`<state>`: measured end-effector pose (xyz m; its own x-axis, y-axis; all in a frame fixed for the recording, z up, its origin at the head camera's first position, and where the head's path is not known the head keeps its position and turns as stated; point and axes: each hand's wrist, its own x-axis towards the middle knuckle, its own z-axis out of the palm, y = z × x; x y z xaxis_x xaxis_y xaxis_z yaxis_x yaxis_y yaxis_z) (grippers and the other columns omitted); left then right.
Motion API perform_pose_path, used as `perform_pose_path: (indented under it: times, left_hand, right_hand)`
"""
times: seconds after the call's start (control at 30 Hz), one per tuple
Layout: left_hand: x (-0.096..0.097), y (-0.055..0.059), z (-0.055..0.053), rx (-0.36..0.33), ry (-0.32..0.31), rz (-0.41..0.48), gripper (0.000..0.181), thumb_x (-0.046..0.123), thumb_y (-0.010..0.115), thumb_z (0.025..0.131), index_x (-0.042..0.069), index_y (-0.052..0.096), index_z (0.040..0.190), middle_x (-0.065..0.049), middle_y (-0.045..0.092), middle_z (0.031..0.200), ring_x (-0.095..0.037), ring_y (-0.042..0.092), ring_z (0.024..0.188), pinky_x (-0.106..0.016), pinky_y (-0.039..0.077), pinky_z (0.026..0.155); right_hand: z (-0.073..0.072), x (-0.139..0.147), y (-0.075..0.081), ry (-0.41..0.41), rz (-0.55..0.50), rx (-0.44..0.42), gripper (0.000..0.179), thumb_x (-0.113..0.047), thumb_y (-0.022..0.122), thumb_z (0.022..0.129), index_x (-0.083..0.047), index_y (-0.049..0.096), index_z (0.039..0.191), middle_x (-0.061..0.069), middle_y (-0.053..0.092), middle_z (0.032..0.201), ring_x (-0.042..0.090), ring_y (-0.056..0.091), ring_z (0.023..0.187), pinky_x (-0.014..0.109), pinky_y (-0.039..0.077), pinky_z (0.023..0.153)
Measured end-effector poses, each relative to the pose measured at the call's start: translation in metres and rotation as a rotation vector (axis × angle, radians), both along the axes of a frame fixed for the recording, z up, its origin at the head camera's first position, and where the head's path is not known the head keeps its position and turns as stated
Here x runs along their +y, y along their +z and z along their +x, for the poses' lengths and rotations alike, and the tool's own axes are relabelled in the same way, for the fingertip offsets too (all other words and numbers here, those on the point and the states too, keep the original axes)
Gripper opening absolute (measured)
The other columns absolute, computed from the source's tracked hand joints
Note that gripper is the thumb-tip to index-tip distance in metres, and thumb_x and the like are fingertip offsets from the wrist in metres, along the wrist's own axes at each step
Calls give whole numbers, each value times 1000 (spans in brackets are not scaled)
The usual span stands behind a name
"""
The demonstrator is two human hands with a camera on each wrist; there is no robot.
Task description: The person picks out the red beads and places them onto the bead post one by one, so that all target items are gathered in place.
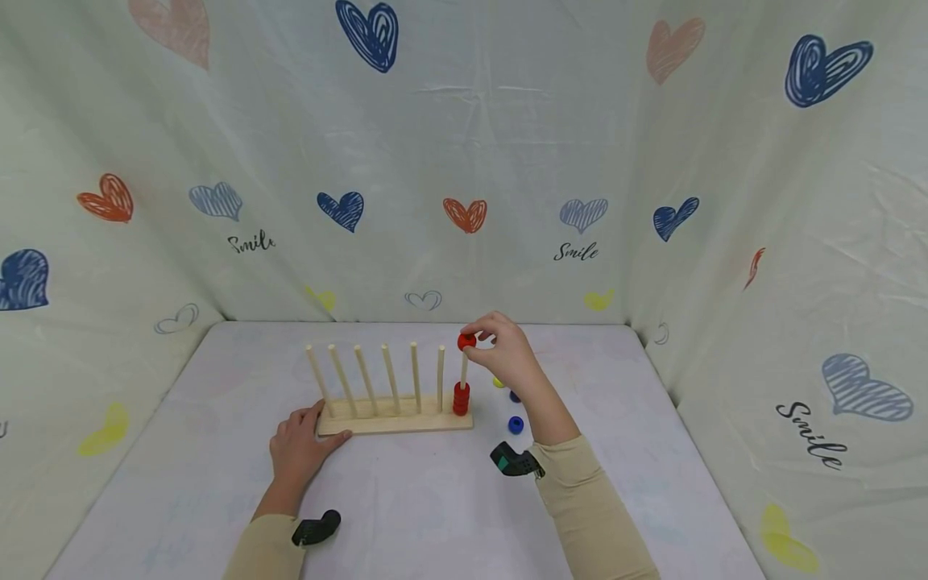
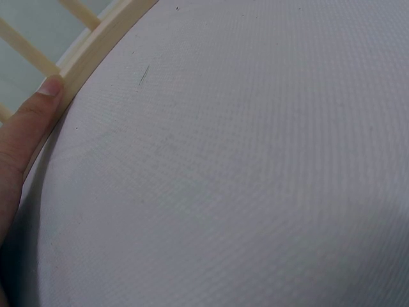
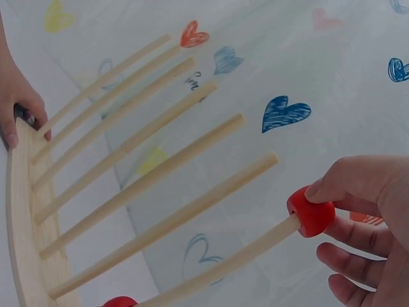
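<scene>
— Where the right sleeve (image 1: 590,499) crosses the bench (image 1: 420,499), what is obstructed?
— Right hand (image 1: 511,358) and wrist partly cover a yellow bead (image 1: 498,383) and a dark blue bead (image 1: 515,396). A blue bead (image 1: 515,424) lies nearer the wearer, fully visible, just beside a black wrist device (image 1: 513,460). A second black device (image 1: 316,528) sits at the left cuff. Backdrop: pale curtain (image 1: 507,145), printed with hearts and "Smile".
— Holder and contents?
— Wooden rack (image 1: 399,424), seven upright pegs. The rightmost peg (image 1: 464,370) carries a stack of red beads (image 1: 461,399) at its foot; exact count unclear. The other six are bare.
— State of each grip?
— Right: narrow, thumb and fingers pinching a red bead (image 3: 311,212) at the top of the rightmost peg, peg tip meeting its hole. Depth of threading: cannot tell. Left hand (image 1: 297,447): holding the rack's left end, thumb along the front edge, fingers toward the rear.
</scene>
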<state>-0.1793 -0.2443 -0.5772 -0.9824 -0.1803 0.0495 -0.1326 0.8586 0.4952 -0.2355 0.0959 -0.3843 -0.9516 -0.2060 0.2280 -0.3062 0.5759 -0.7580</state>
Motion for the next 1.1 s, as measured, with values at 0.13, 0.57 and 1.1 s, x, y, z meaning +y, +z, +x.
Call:
perform_pose_path:
  times: [0.13,0.57,1.1]
  left_hand:
    - [0,-1,0,-1,1,-5,92,50,74,81,1,35,148,-26,41,133,-46,37,119,-61,29,94]
    - [0,1,-1,-1,1,-10,91,49,75,81,0,36,147,-27,41,132,-46,37,119,-61,29,94]
    - [0,0,-1,0,-5,-4,91,51,74,82,1,35,148,-26,41,133,-46,36,121,-62,28,94]
  right_hand:
    - [-1,0,-1,6,3,-12,21,-10,77,83,-12,74,104,-1,61,104,26,57,99,39,48,84]
    - [-1,0,-1,9,26,-51,20,-11,76,84,-13,74,104,0,61,108,30,56,103,37,51,78]
    - [-2,1,-1,33,24,-69,22,-10,74,85,-11,74,107,1,61,110,30,56,104,37,51,76]
